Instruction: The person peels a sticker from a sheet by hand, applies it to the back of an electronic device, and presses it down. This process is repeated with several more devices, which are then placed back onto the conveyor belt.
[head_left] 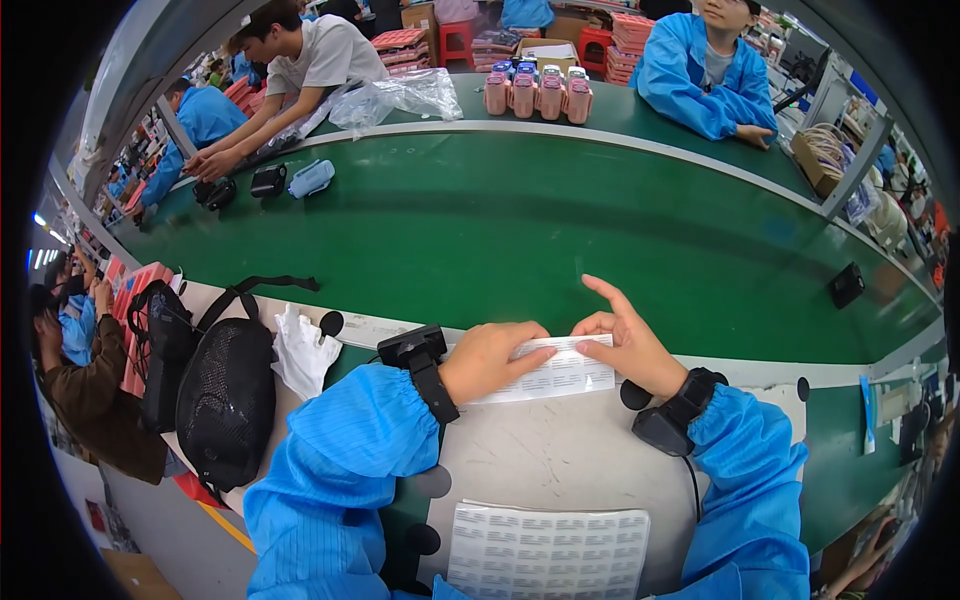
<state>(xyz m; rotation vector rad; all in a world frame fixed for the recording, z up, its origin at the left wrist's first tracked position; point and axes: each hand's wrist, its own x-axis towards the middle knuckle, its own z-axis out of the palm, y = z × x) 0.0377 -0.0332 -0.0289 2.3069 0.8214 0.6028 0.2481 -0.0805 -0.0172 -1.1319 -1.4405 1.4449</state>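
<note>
A narrow white sheet of printed labels (566,376) is held in both hands over the near edge of the bench. My left hand (488,360) pinches its left part, thumb on top and fingers behind. At its right end my right hand (640,348) grips with the thumb in front and curled fingers behind, while the index finger points up and away. A faint clear speck shows by that fingertip, too faint to name. Closer to me, a larger sheet of labels (548,550) lies on the pale work board (560,450). Dark devices are strapped to both wrists.
A green conveyor belt (500,230) runs across ahead, carrying dark devices (268,180) and a light-blue one (312,178) far left, and a black one (846,285) right. A black mesh bag (228,400) and white glove (304,350) lie left. Two people sit across; pink-and-white items (538,95) stand between them.
</note>
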